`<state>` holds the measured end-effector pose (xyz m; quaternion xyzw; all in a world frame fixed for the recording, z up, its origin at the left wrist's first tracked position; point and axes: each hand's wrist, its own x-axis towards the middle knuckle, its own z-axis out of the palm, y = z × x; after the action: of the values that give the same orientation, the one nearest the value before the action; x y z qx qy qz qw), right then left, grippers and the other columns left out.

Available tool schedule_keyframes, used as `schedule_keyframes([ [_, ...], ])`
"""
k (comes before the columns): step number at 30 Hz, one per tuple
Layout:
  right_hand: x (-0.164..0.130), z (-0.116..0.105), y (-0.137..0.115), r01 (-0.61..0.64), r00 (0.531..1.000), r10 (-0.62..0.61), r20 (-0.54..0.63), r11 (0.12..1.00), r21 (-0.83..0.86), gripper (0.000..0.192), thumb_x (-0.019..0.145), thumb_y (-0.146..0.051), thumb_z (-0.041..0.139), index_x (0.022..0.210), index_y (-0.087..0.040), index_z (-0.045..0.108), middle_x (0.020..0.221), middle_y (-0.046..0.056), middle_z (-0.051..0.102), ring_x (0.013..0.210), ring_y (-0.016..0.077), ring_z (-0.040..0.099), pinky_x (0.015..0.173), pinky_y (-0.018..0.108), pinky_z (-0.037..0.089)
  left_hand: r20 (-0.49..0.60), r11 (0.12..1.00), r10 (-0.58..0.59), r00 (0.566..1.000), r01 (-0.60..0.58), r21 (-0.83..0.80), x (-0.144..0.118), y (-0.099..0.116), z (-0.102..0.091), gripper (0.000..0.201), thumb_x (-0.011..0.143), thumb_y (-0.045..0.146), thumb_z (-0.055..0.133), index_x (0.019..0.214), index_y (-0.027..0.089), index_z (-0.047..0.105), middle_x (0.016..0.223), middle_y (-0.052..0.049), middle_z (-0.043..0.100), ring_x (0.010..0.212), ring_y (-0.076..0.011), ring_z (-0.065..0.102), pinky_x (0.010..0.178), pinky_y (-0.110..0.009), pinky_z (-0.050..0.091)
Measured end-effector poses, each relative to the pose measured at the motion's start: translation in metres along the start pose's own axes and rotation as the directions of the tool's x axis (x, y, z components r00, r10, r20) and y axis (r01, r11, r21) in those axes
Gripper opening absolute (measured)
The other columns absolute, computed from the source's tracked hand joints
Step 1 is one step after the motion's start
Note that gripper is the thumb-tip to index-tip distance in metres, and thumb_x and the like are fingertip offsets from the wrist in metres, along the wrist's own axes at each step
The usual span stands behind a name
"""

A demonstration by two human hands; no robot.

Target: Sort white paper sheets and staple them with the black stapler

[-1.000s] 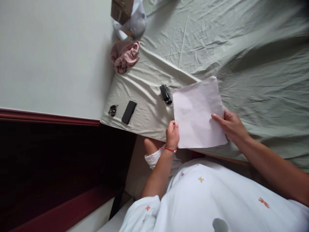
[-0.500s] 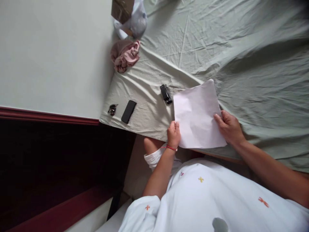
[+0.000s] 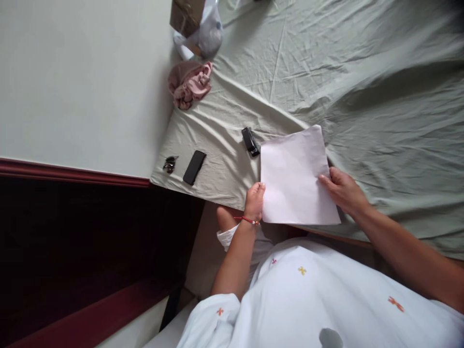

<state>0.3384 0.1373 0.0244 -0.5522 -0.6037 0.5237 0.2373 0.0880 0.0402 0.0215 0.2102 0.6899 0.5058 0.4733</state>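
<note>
Left hand [image 3: 254, 200] and right hand [image 3: 346, 191], thumbs on top, pinch opposite side edges of white paper [image 3: 295, 179] above a wrinkled green sheet [image 3: 391, 140]. A black stapler [image 3: 250, 141] sits just beside its upper left corner; a black phone [image 3: 195, 167] lies farther left.

The left grip [image 3: 255, 200] and right grip [image 3: 342, 188] hold white paper [image 3: 294, 181] by opposite edges over creased cloth [image 3: 362, 130].

Left hand [image 3: 254, 200]: fingers [image 3: 251, 197] curled, thumb [image 3: 261, 187] on top; left forearm [image 3: 237, 261] steep, leaning rightward. Right hand [image 3: 347, 191]: thumb on top, pointing left, fingers largely hidden; right forearm [image 3: 402, 251] slants in from lower right.
</note>
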Motion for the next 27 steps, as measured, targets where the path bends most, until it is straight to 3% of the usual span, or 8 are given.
schedule_keyframes([
  [3, 0.003, 0.0, -0.005, -0.156, 0.987, 0.145, 0.068, 0.966, 0.204, 0.021, 0.088, -0.043, 0.066, 0.08, -0.025, 0.056, 0.072, 0.002, 0.061, 0.061, 0.0177, 0.051, 0.054, 0.029, 0.036, 0.036, 1.0, 0.003, 0.999, -0.004, 0.006, -0.002, 0.002, 0.0, 0.037, 0.091, 0.051, 0.076, 0.083, 0.02, 0.058, 0.066, 0.005, 0.054, 0.062, -0.0118, 0.049, 0.063, -0.024, 0.041],
  [7, 0.001, -0.001, -0.013, -0.289, 0.955, 0.235, 0.182, 0.879, 0.38, 0.016, 0.083, -0.038, 0.07, 0.082, -0.024, 0.061, 0.077, 0.004, 0.069, 0.064, 0.0189, 0.06, 0.055, 0.028, 0.044, 0.097, 1.0, 0.017, 0.995, -0.018, 0.007, -0.004, 0.003, -0.001, 0.037, 0.091, 0.05, 0.078, 0.082, 0.021, 0.056, 0.067, 0.005, 0.056, 0.063, -0.0116, 0.05, 0.064, -0.023, 0.043],
  [11, -0.008, -0.008, -0.015, -0.379, 0.917, 0.279, 0.284, 0.832, 0.406, 0.017, 0.081, -0.037, 0.073, 0.082, -0.024, 0.062, 0.077, 0.003, 0.071, 0.064, 0.018, 0.063, 0.057, 0.027, 0.048, 0.075, 1.0, 0.005, 0.997, -0.005, 0.006, 0.003, 0.01, -0.004, 0.033, 0.095, 0.043, 0.076, 0.08, 0.02, 0.058, 0.069, 0.004, 0.057, 0.064, -0.0112, 0.05, 0.065, -0.022, 0.043],
  [16, -0.021, -0.016, -0.014, -0.476, 0.867, 0.338, 0.366, 0.779, 0.408, 0.023, 0.075, -0.035, 0.083, 0.083, -0.022, 0.065, 0.073, 0.0, 0.071, 0.058, 0.0143, 0.061, 0.051, 0.023, 0.045, -0.027, 0.999, 0.039, 0.999, -0.038, 0.02, 0.025, 0.028, -0.002, 0.031, 0.098, 0.035, 0.073, 0.075, 0.018, 0.06, 0.068, 0.003, 0.058, 0.064, -0.0103, 0.05, 0.064, -0.021, 0.043],
  [19, -0.024, -0.018, -0.016, -0.51, 0.849, 0.369, 0.379, 0.76, 0.403, 0.023, 0.076, -0.037, 0.082, 0.082, -0.021, 0.066, 0.07, 0.0, 0.07, 0.054, 0.0134, 0.059, 0.047, 0.022, 0.043, -0.059, 0.999, 0.001, 0.998, 0.002, 0.042, 0.039, 0.04, 0.002, 0.035, 0.096, 0.034, 0.075, 0.071, 0.018, 0.057, 0.059, 0.006, 0.049, 0.054, -0.0081, 0.041, 0.055, -0.02, 0.035],
  [23, -0.02, -0.019, -0.02, -0.532, 0.838, 0.394, 0.377, 0.743, 0.406, 0.02, 0.074, -0.036, 0.082, 0.08, -0.022, 0.069, 0.072, 0.004, 0.073, 0.056, 0.0188, 0.065, 0.048, 0.027, 0.049, -0.136, 0.994, -0.046, 0.99, 0.058, 0.091, 0.059, 0.054, 0.005, 0.042, 0.094, 0.027, 0.075, 0.062, 0.018, 0.049, 0.05, 0.008, 0.039, 0.045, -0.0049, 0.028, 0.045, -0.019, 0.02],
  [27, -0.009, -0.016, -0.023, -0.519, 0.839, 0.358, 0.411, 0.754, 0.403, 0.02, 0.071, -0.037, 0.082, 0.077, -0.025, 0.069, 0.075, 0.007, 0.075, 0.062, 0.0256, 0.071, 0.052, 0.034, 0.056, -0.186, 0.99, -0.071, 0.98, 0.092, 0.107, 0.077, 0.066, 0.006, 0.04, 0.091, 0.019, 0.073, 0.059, 0.017, 0.049, 0.048, 0.008, 0.038, 0.042, -0.0033, 0.026, 0.042, -0.018, 0.015],
])
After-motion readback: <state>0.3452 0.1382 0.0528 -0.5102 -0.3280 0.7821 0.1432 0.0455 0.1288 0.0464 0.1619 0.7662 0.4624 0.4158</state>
